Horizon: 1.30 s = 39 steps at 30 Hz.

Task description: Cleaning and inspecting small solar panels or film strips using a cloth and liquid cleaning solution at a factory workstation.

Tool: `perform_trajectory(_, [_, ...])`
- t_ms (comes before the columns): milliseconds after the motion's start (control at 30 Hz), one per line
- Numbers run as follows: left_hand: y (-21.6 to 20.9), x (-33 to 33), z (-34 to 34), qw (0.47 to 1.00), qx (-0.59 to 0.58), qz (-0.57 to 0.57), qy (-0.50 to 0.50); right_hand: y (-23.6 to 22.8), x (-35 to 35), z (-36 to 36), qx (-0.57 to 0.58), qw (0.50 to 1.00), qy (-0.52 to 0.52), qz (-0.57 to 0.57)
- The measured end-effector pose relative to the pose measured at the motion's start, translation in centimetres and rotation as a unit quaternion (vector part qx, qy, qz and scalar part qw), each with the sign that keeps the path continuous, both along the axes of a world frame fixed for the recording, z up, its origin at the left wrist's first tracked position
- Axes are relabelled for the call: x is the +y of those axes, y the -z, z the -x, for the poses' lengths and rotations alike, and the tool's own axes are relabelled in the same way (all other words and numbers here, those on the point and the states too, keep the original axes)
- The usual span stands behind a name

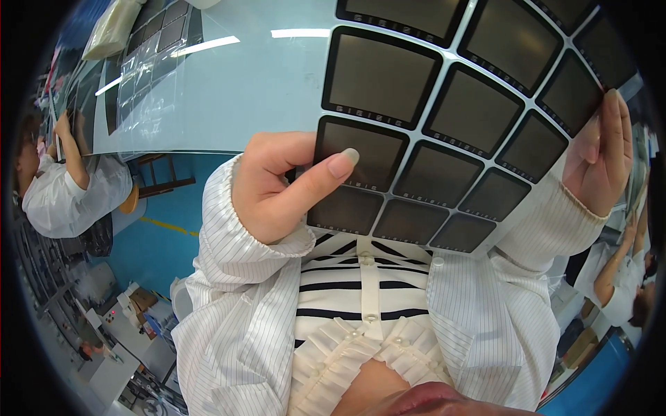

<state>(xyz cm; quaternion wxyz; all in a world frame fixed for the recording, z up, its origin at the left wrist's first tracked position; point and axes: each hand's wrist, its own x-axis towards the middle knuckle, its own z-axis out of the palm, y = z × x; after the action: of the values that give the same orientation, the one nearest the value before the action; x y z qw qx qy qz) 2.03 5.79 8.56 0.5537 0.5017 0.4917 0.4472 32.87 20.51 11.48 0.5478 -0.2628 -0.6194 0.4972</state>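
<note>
A clear sheet carrying several dark square panels with black borders is held up over the light table. My left hand grips its lower left edge, thumb pressed flat on one square panel. My right hand clasps the sheet's right edge, fingers curled round it. Both wrists wear white pinstriped sleeves.
The pale blue table lies behind, with another clear sheet of dark panels at its far left. A person in white sits at the left; another person's arm shows at the right. Blue floor and boxes lie below left.
</note>
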Motion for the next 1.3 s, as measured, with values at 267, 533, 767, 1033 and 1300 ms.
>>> perform_trajectory(267, [-0.1,0.2,1.0,0.999,0.017,0.006,-0.038,-0.2,0.9,1.2,-0.021,0.999,-0.028,-0.023])
perform_trajectory(533, [0.0,0.1,1.9,0.995,0.024,-0.021,-0.096,-0.2,1.9,1.0,-0.058,0.998,-0.038,-0.012])
perform_trajectory(767, [-0.2,0.1,2.5,0.990,0.048,-0.030,-0.130,-3.2,-0.7,8.5,0.003,0.988,0.135,0.076])
perform_trajectory(1033, [0.0,0.2,3.0,0.988,0.045,-0.059,-0.136,-3.8,0.1,8.9,0.018,0.983,0.169,0.075])
perform_trajectory(1300, [0.1,0.0,3.1,0.991,-0.018,-0.046,-0.122,-5.4,2.8,7.7,0.007,0.988,0.151,-0.016])
